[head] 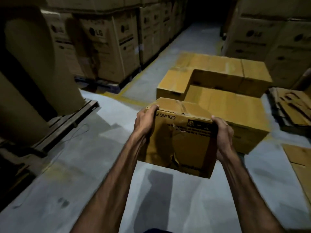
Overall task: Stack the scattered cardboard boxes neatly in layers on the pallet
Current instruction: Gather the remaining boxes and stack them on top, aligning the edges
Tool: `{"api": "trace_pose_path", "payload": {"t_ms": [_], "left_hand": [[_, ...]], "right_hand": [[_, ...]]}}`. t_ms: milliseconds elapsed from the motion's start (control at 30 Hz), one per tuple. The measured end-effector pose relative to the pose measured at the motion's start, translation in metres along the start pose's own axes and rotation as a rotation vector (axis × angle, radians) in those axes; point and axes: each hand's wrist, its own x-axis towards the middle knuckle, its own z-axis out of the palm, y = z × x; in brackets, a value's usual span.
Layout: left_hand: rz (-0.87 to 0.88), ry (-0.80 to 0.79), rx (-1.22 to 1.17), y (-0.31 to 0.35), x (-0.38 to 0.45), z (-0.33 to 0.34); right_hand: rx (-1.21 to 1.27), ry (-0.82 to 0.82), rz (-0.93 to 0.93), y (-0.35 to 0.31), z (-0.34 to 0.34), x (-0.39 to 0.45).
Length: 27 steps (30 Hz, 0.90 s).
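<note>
Stacked cardboard boxes (218, 91) sit ahead on the floor (84, 165), flattened cardboard (292, 108) at right. Left hand (145, 120) and right hand (223, 133) grip a torn box (178, 138) held above the floor, fingers (154, 107) curled over its top edges.

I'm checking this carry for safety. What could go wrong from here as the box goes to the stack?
1. The carried box has a torn front face; it may split further under the grip of the left hand and right hand.
2. Both hands grip only its upper corners, so it could slip.
3. Flattened cardboard lies on the floor beside the stack; stepping on it might cause a slip.
</note>
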Motion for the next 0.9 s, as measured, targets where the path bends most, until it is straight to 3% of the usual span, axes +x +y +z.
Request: {"api": "trace_pose_path", "payload": {"t_ms": [433,900], "left_hand": [[-0.049,-0.255,-0.003,0.026,0.096,0.156],[-0.116,-0.466,0.008,0.069,0.286,0.245]], "right_hand": [[-0.056,0.254,-0.020,-0.007,-0.074,0.110],[-0.160,0.423,0.012,-0.027,-0.025,0.280]]}}
